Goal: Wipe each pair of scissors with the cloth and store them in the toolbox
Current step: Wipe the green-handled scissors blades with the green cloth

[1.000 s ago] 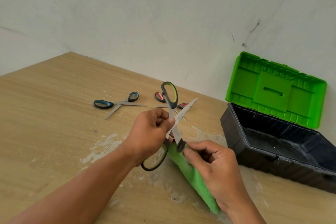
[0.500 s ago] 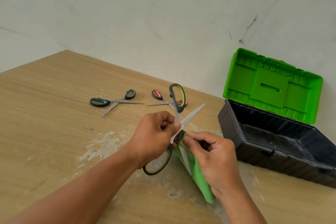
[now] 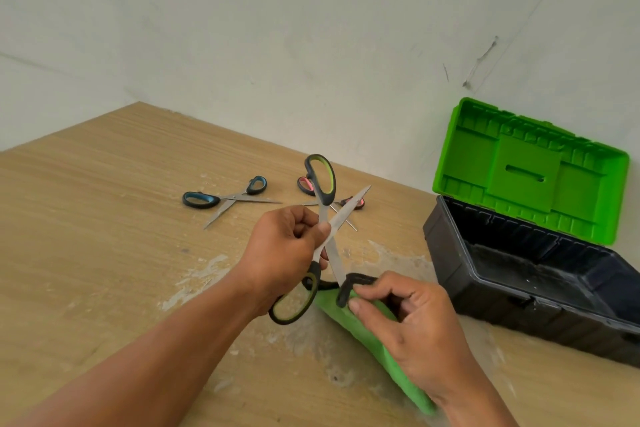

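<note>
Centrally in the frame, the left hand [image 3: 280, 250] pinches the green-and-black scissors [image 3: 323, 229] at the pivot, its grip clamped on the crossed steel blades. These scissors are splayed wide open: one oval handle loop stands up toward the wall, the other hangs low beside the wrist, both of black plastic with a lime rubbery lining. One smooth, tapered blade points to the upper right; the other slants down into the cloth [image 3: 377, 336].

The cloth is bright green and soft-looking with a dark stitched edge, folded into a long strip running toward the lower right. The right hand [image 3: 412, 322] has its grip closed on the cloth's upper end, pressing it around the tip of the lower blade.

Left of centre on the pale wood-grain tabletop [image 3: 104, 253] lie the blue-handled scissors [image 3: 225, 199], open and flat. Just behind the held pair, partly hidden, lie the red-handled scissors [image 3: 311, 189]. Whitish rough patches mark the tabletop's surface near the hands.

At the right stands the toolbox [image 3: 519, 270], a black ribbed plastic tub with its green moulded lid [image 3: 530, 173] raised against the wall.
</note>
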Action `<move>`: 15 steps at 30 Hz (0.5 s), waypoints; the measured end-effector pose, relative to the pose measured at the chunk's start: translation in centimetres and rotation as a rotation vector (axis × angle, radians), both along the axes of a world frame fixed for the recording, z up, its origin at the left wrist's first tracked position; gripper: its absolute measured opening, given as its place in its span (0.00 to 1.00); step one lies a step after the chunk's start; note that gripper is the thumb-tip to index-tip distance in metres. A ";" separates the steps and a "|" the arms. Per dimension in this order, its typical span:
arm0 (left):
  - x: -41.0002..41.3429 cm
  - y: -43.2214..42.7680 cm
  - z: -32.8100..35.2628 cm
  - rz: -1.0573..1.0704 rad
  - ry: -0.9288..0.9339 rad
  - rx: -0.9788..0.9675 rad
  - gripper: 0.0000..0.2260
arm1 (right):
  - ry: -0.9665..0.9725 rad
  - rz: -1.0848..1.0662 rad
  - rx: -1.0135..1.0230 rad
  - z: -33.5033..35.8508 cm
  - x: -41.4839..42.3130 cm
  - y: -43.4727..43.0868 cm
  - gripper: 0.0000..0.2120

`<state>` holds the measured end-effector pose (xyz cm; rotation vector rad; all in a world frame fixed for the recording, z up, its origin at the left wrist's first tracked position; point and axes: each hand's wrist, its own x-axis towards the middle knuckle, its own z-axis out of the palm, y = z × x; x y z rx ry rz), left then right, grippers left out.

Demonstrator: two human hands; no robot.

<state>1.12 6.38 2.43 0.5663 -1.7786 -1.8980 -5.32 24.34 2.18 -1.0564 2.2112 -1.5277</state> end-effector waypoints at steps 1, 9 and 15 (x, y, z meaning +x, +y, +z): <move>0.0 -0.1 0.0 0.009 -0.005 0.005 0.06 | 0.032 -0.006 0.005 -0.1 0.0 -0.1 0.07; -0.4 -0.4 -0.2 0.085 -0.070 0.061 0.08 | 0.478 -0.053 0.005 -1.3 0.0 -0.7 0.07; -1.0 0.2 -0.6 0.120 -0.123 0.066 0.10 | 0.891 -0.068 0.053 -1.3 0.1 -2.4 0.01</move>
